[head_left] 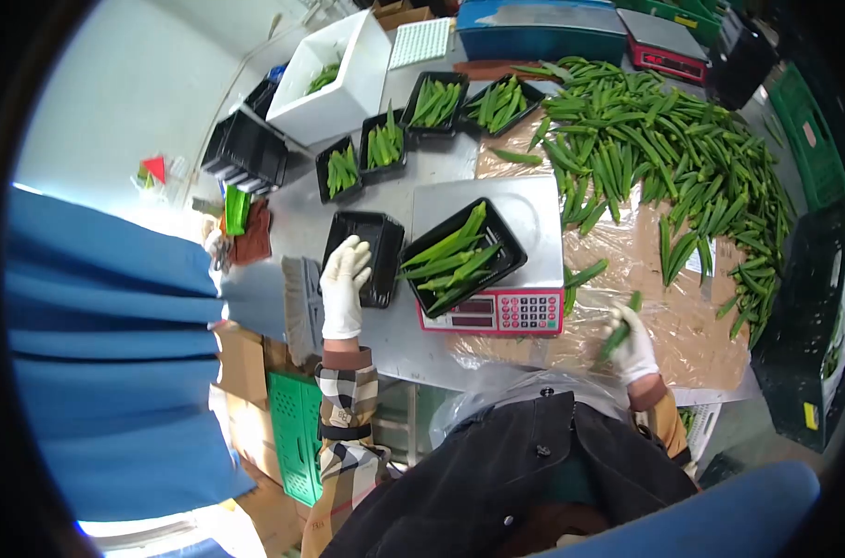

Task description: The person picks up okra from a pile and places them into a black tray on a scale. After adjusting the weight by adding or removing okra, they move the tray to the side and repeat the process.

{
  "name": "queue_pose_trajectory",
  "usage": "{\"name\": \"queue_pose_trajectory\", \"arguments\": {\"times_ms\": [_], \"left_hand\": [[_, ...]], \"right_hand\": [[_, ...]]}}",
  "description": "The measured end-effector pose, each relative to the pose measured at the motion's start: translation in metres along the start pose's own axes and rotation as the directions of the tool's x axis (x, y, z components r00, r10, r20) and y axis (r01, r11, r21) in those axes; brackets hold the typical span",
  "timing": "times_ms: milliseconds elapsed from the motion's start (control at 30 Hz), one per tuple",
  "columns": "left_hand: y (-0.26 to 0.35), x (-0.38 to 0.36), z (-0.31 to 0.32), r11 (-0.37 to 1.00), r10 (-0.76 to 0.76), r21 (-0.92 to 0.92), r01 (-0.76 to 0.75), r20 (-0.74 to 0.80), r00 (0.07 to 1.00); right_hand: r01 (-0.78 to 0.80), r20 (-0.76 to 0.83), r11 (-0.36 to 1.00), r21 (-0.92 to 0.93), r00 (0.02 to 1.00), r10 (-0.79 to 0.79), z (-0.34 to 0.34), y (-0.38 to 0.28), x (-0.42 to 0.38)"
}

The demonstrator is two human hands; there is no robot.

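My left hand, in a white glove, is over the left edge of a bare black tray, fingers stretched out and holding nothing. In my right hand, also gloved, is a green okra pod, gripped low over the plastic-covered cardboard. Between the hands stands a red-and-silver weighing scale. A black tray sits tilted on its plate, with several okra pods in it, some poking past the rim. Loose okra lies just right of the scale.
A large okra heap covers the right back of the table. Filled black trays stand behind the scale, near a white foam box. Stacked black trays are at left. A second scale and crates edge the right side.
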State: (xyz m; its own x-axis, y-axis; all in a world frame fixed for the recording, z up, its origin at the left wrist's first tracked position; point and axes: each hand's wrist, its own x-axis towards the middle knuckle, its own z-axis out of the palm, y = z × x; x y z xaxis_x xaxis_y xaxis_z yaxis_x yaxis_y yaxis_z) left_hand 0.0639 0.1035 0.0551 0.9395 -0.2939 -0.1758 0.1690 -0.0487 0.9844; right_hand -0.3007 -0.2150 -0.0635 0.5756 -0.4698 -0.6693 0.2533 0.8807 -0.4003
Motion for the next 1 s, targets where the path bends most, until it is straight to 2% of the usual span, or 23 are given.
{"name": "queue_pose_trajectory", "arguments": {"times_ms": [67, 133, 167, 200, 300, 367, 400, 467, 500, 533, 600, 633, 767, 833, 933, 1000], "left_hand": [[-0.021, -0.008, -0.022, 0.999, -0.029, -0.025, 0.026, -0.155, 0.987], [-0.045, -0.019, -0.034, 0.996, -0.059, -0.084, 0.04, -0.244, 0.968], [-0.053, -0.026, -0.033, 0.993, -0.073, -0.107, 0.046, -0.262, 0.962], [-0.062, -0.032, -0.027, 0.99, -0.085, -0.129, 0.05, -0.278, 0.957], [-0.083, -0.043, -0.004, 0.998, -0.047, -0.046, 0.036, -0.274, 0.96], [-0.092, -0.046, 0.019, 1.0, 0.007, 0.017, -0.002, -0.276, 0.961], [-0.089, -0.05, 0.036, 0.998, 0.045, 0.057, -0.031, -0.266, 0.963], [-0.101, -0.049, 0.056, 0.917, 0.355, 0.243, -0.315, -0.139, 0.924], [-0.1, -0.053, 0.064, 0.914, 0.345, 0.265, -0.308, -0.106, 0.933], [-0.104, -0.053, 0.071, 0.858, 0.427, 0.35, -0.375, -0.081, 0.901], [-0.106, -0.051, 0.081, 0.624, 0.531, 0.67, -0.404, 0.016, 0.847], [-0.108, -0.049, 0.086, 0.592, 0.538, 0.693, -0.412, 0.041, 0.842], [-0.098, -0.032, 0.112, 0.459, 0.536, 0.774, -0.436, 0.15, 0.831], [-0.102, -0.023, 0.125, 0.4, 0.552, 0.769, -0.498, 0.232, 0.801], [-0.1, -0.02, 0.145, 0.463, 0.476, 0.742, -0.484, 0.252, 0.843], [-0.097, -0.021, 0.15, 0.496, 0.495, 0.706, -0.506, 0.249, 0.832]], "right_hand": [[0.035, -0.206, 0.999, 0.017, 0.978, -0.031, -0.068, -0.008, 0.0], [0.025, -0.27, 1.0, -0.013, 0.962, -0.028, -0.103, -0.012, -0.018], [0.098, -0.281, 0.995, 0.016, 0.955, -0.089, -0.138, -0.008, -0.01], [0.1, -0.275, 0.995, 0.003, 0.957, -0.095, -0.137, -0.008, -0.012], [0.098, -0.255, 0.994, -0.045, 0.961, -0.106, -0.14, -0.006, -0.012], [0.106, -0.31, 0.991, -0.076, 0.942, -0.125, -0.136, -0.006, -0.009], [0.109, -0.336, 0.99, -0.092, 0.932, -0.134, -0.131, -0.005, -0.009], [0.093, -0.335, 0.991, -0.097, 0.934, -0.121, -0.139, -0.007, -0.005], [0.086, -0.33, 0.991, -0.102, 0.937, -0.116, -0.142, -0.007, -0.003], [0.081, -0.328, 0.991, -0.106, 0.938, -0.112, -0.146, -0.007, -0.002], [0.066, -0.336, 0.991, -0.119, 0.936, -0.103, -0.149, -0.005, 0.002], [0.061, -0.343, 0.99, -0.126, 0.934, -0.101, -0.152, -0.007, 0.002], [0.111, -0.33, 0.9, -0.422, 0.906, -0.266, -0.086, -0.004, -0.021], [0.157, -0.218, 0.824, -0.544, 0.922, -0.32, -0.073, -0.005, -0.018], [0.236, -0.07, 0.691, -0.683, 0.921, -0.383, -0.065, -0.005, -0.004], [0.271, 0.021, 0.571, -0.775, 0.914, -0.405, -0.057, -0.008, 0.004]]}}
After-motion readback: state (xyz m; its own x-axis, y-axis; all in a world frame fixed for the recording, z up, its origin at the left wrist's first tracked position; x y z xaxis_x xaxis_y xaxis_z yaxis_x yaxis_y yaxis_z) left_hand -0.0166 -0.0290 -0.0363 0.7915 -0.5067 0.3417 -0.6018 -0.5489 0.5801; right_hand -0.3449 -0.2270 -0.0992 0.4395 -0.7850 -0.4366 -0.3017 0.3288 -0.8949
